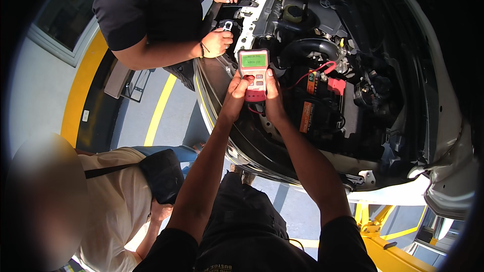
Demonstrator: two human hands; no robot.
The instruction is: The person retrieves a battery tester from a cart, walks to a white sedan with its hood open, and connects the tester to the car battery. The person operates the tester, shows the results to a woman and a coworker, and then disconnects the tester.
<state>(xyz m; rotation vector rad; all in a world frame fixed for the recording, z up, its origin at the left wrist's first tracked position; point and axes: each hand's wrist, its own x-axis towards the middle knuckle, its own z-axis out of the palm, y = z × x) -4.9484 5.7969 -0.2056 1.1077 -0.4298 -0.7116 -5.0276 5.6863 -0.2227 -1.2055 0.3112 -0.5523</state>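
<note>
I hold a red handheld tester (254,58) with a green screen upright between my two hands, over the front edge of the open engine bay. My left hand (237,93) grips its left side, thumb over the buttons. My right hand (273,94) wraps its right side, thumb beside the screen. To the right of the tester sits a car battery (325,118) with orange labels; a red clamp (336,85) is on it, with a red cable looping nearby. A black engine cover (327,12) and a curved black hose (305,48) lie beyond.
A co-worker's arm (151,53) reaches over the bay from upper left, one hand (217,43) holding a small silver tool. Another person (113,196) with a black bag stands close at lower left. Yellow lift equipment (378,242) is at lower right; a window (60,20) is at upper left.
</note>
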